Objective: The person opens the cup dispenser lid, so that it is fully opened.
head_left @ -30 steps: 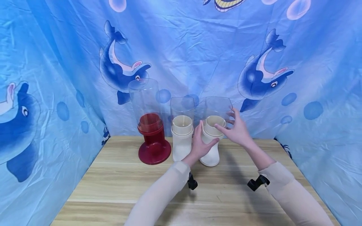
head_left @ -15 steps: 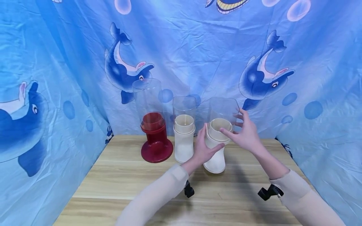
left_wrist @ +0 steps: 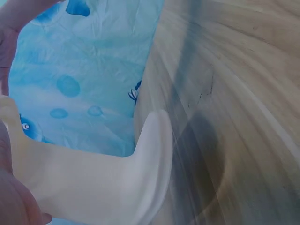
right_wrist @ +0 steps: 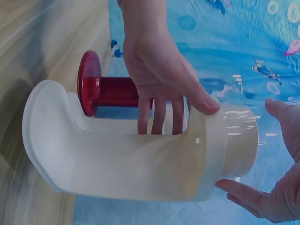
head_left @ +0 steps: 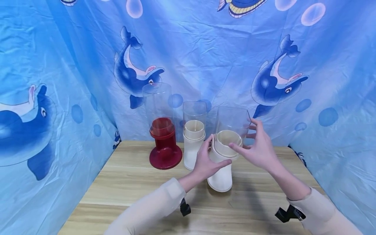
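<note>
Both my hands hold a cream-white stand [head_left: 221,179] with a clear, open-topped cylinder [head_left: 233,119] around its upper collar. My left hand [head_left: 205,164] grips its left side below the collar; in the right wrist view the left thumb lies along the rim and the fingers go round behind. My right hand [head_left: 259,150] holds the right side, fingers behind the clear cylinder and thumb at the collar in front. The stand leans slightly, and its foot appears just off the table. Two similar things stand behind: a white one [head_left: 192,151] and a red one [head_left: 165,153], each with a clear cylinder.
The wooden table [head_left: 132,195] carries the stands near its back edge. A blue dolphin-print cloth [head_left: 199,65] hangs behind and along both sides. Black wrist cameras sit on both sleeves, the right one [head_left: 289,213] close over the table.
Both hands have brought the nearest white stand forward, away from the back cloth and toward me. The other white stand and the red one have stayed put; the view has shifted a little.
</note>
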A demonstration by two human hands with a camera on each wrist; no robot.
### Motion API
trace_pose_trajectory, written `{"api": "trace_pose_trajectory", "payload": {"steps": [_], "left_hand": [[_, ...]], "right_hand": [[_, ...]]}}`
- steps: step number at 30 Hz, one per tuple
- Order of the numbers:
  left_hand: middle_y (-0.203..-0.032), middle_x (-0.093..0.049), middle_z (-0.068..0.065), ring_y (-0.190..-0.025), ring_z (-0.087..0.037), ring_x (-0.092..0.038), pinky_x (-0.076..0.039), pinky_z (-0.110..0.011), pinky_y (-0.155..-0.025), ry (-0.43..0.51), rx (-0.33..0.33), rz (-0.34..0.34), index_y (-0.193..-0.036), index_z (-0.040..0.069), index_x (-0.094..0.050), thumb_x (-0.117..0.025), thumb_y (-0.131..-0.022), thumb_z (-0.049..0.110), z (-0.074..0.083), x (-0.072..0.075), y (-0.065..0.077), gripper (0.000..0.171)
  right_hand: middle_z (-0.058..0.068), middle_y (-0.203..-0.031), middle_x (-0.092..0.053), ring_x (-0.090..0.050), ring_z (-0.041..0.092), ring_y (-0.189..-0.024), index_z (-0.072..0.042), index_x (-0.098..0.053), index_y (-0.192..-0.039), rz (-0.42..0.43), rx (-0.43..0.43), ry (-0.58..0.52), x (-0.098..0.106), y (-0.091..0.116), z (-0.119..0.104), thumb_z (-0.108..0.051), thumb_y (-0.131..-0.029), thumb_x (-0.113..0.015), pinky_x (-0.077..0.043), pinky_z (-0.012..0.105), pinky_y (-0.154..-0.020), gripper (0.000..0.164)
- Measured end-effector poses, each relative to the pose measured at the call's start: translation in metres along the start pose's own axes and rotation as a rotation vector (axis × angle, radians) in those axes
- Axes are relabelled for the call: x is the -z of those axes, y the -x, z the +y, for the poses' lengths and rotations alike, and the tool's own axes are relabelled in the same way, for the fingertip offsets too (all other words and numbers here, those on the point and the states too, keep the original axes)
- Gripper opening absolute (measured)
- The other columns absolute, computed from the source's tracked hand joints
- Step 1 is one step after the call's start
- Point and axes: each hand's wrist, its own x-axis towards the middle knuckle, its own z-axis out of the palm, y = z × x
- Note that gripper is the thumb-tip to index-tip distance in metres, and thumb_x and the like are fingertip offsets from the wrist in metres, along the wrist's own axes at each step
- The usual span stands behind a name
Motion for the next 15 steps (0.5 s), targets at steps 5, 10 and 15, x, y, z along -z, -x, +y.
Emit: {"api": "trace_pose_trajectory", "payload": {"steps": [5,10,15], "left_hand": [[-0.157,-0.054,0.001,-0.139,-0.021,-0.057,-0.053,-0.045,-0.116,0.054,0.028,-0.003,-0.16,0.019,-0.04,-0.101,-0.07,0.035,0.002,0.013,0.011,0.11],[-0.152,-0.057,0.003,-0.135,-0.021,-0.059,-0.056,-0.044,-0.113,0.073,0.049,-0.006,-0.154,0.022,-0.045,-0.103,-0.065,0.035,0.002,0.024,0.023,0.108],[-0.149,-0.058,0.003,-0.133,-0.022,-0.06,-0.057,-0.043,-0.111,0.067,0.047,0.0,-0.15,0.021,-0.047,-0.104,-0.063,0.035,0.002,0.032,0.031,0.105]], "right_hand": [[0.025,-0.151,-0.047,-0.064,0.046,-0.123,-0.012,-0.023,-0.163,-0.018,-0.005,-0.024,-0.004,0.009,-0.005,-0.04,-0.08,-0.095,-0.069,0.043,-0.078,0.113],[0.023,-0.149,-0.047,-0.064,0.042,-0.122,-0.011,-0.027,-0.162,-0.023,-0.003,-0.062,-0.012,0.018,-0.006,-0.035,-0.076,-0.099,-0.068,0.033,-0.076,0.114],[0.022,-0.149,-0.047,-0.065,0.041,-0.122,-0.011,-0.027,-0.161,-0.039,0.01,-0.09,-0.018,0.024,-0.01,-0.032,-0.075,-0.099,-0.068,0.031,-0.077,0.114]]}}
